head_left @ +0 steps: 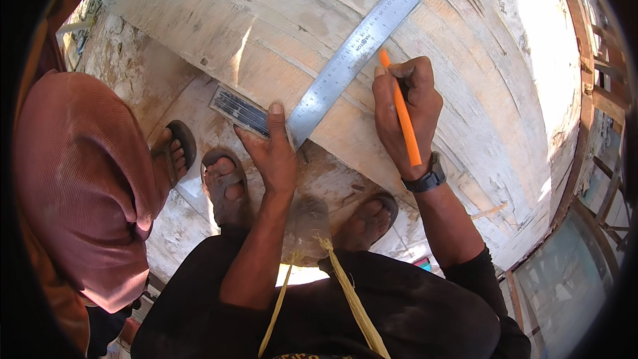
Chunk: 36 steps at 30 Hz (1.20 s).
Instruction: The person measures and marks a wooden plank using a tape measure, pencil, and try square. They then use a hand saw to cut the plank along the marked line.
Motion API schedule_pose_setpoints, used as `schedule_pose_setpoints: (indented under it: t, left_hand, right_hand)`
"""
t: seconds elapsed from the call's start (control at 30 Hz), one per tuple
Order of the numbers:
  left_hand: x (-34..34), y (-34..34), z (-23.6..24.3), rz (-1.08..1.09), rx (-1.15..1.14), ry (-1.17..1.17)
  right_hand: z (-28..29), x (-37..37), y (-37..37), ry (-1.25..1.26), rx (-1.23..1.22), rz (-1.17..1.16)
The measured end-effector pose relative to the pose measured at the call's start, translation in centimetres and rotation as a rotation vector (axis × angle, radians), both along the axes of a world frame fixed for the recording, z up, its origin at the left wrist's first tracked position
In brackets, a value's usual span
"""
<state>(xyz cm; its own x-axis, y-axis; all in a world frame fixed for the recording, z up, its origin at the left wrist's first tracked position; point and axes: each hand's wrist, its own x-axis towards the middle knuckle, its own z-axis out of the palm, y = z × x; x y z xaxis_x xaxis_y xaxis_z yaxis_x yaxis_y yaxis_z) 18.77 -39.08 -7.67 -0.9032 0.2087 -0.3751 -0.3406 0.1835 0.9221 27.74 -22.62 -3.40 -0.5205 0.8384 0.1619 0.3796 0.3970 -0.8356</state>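
Note:
A try square lies across a wide, weathered wooden panel, its steel blade (362,46) marked with a scale and slanting up to the right. Its dark, slatted stock (240,112) rests along the panel's near edge. My left hand (274,156) grips the stock at the corner where the blade joins it, thumb on top. An orange carpenter's pencil (403,119) is pinched in my right hand (422,103), to the right of the blade. The pencil's upper end in view comes close to the blade's edge; whether it touches the wood I cannot tell.
The wooden panel (219,33) spreads over the upper middle. At the left stands another person in a reddish-brown garment (86,179), a sandalled foot (176,149) near the panel's edge. Timber framing (585,86) runs down the right side. Two yellow strands (352,292) hang before me.

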Motion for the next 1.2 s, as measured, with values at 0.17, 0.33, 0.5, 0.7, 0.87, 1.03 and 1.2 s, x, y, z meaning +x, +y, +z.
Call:
schedule_pose_setpoints:
  t: [0.17,0.33,0.5,0.7,0.87,1.03,1.2]
  left_hand:
    - [0.1,0.2,0.4,-0.002,0.014,0.012]
    - [-0.2,-0.1,0.2,-0.026,0.066,0.008]
    - [0.2,1.1,5.5,0.24,-0.192,-0.112]
    - [-0.1,3.3,10.3,0.18,-0.06,-0.168]
    - [7.0,5.2,10.0,-0.268,0.272,-0.282]
    - [10.5,4.4,8.6,-0.725,0.236,-0.423]
    - [9.5,4.0,8.0,-0.578,0.372,-0.618]
  right_hand:
    - [0.2,1.4,-9.9,0.051,-0.14,0.234]
    - [2.0,4.2,-9.5,0.024,-0.608,0.19]
    - [3.0,7.7,-6.6,0.325,-0.63,-0.092]
    - [2.7,10.7,-3.7,0.531,-0.6,-0.288]
    - [7.1,9.6,-2.9,0.778,-0.478,-0.378]
    - [7.3,13.3,-2.2,0.647,-0.379,-0.574]
    - [7.4,14.3,-0.5,0.673,-0.39,-0.499]
